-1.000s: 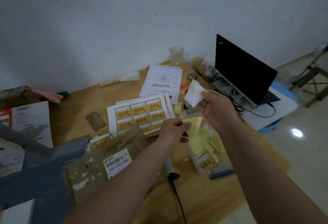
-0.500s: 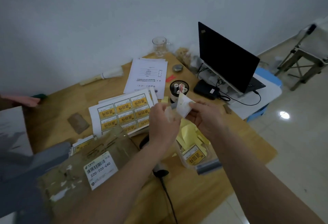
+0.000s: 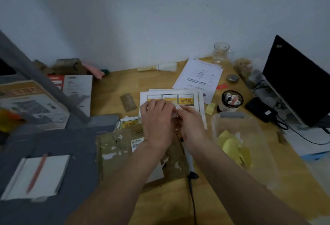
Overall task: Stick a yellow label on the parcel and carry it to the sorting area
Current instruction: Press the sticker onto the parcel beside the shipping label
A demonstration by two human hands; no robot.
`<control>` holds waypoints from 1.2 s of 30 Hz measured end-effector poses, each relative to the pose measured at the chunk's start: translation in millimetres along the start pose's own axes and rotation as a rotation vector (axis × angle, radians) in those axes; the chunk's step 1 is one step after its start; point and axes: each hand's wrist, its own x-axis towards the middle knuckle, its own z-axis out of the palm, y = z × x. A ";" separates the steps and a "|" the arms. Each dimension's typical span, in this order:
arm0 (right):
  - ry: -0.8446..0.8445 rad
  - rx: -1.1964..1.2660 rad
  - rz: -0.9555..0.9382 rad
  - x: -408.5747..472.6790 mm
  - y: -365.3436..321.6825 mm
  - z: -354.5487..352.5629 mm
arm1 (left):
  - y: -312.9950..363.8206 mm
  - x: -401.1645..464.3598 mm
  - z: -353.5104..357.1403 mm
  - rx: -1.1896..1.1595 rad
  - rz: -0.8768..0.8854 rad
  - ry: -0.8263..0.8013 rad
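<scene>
Both hands meet over the label sheet [image 3: 185,98], left hand [image 3: 158,119] and right hand [image 3: 192,124] fingers pinching a small white slip [image 3: 175,111]. The parcel [image 3: 121,146] lies flat beneath the wrists, long axis across the bench [image 3: 114,85], hemmed between a grey case [image 3: 53,144] and a clear tub [image 3: 250,132].

I see both hands over the desk's middle — left hand [image 3: 157,119] touching right hand [image 3: 192,125], above the near edge of the label sheet [image 3: 185,100]; the parcel [image 3: 121,146] lies nearer me, under my left wrist; a plastic tub [image 3: 237,135] sits to the right; the laptop [image 3: 294,84] stands far right — printed pages [image 3: 200,76] lie behind the sheet; a notepad [image 3: 39,174] lies near left.
</scene>
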 end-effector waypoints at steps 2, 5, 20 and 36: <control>-0.046 0.046 0.008 -2.9 5.3 16.1 | -14.3 -2.4 -5.2 0.017 -0.034 0.033; -0.149 0.117 0.030 -9.8 12.5 34.8 | -24.7 -5.2 -14.5 0.027 -0.110 0.070; -0.239 -0.350 0.059 -23.4 9.0 66.7 | -69.5 -20.9 -76.7 -0.674 -1.073 -0.022; -0.298 -0.493 0.050 -27.1 53.3 105.3 | -128.5 -67.6 -82.7 -0.688 -1.297 0.087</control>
